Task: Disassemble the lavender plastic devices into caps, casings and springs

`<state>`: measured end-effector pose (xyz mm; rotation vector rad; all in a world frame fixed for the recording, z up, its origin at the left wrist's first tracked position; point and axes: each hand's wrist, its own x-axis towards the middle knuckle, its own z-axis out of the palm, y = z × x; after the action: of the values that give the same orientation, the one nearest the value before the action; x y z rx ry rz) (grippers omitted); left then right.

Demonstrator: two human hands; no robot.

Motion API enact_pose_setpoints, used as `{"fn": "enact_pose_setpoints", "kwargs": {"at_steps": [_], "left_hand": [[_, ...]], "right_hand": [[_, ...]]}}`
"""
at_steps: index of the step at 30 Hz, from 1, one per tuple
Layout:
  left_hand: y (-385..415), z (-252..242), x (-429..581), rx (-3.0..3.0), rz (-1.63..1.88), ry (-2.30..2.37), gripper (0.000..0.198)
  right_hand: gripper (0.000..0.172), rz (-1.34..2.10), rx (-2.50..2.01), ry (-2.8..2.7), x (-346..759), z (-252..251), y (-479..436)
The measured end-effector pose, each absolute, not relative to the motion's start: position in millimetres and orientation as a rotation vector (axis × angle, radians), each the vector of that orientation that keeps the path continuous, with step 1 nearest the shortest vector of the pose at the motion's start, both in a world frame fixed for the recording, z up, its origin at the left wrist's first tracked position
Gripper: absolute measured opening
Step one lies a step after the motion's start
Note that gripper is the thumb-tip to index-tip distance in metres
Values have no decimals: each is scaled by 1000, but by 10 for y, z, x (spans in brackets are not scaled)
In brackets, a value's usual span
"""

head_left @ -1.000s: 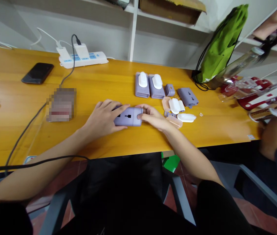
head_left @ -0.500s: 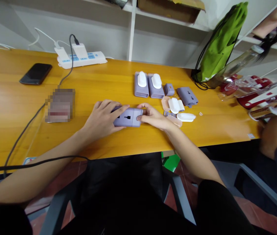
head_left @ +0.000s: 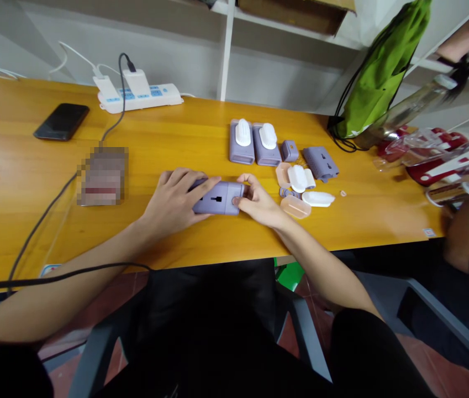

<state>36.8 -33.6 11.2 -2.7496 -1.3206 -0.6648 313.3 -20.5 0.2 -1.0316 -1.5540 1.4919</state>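
Travel adapter (head_left: 217, 198) held (right hand (head_left: 259, 203) shifted).

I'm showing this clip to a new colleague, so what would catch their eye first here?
The lilac plug adapter stands out first, held mid-table between the left hand and right hand on the yellow wooden table. Just beyond it lie more lilac casings and white parts. At the far right of the table, the green drawstring bag adds a vivid splash of colour.
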Motion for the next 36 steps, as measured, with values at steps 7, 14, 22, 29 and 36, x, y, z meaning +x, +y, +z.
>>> {"fn": "enact_pose_setpoints", "kwargs": {"at_steps": [7,14,22,29,36], "left_hand": [[-338,103,374,-2741,-706,-1345,71],[-350,51,422,-2714,-707,-1315,74],[-329,48,449,-2717,-736,-1331,76],[-273,51,515,-2718,-829,-1362,86],[-196,41,390,-2735,-1153,-1421,125]], "right_hand": [[64,1450,-1043,-1584,3161,-13,-201],[68,1428,-1089,-1553,3144,-39,-247],[63,1380,-1106,-1517,3173,-153,-183],[59,1273,-1100,-1519,3179,-174,-132],[55,1261,-1098,-1346,3238,-127,-82]]}}
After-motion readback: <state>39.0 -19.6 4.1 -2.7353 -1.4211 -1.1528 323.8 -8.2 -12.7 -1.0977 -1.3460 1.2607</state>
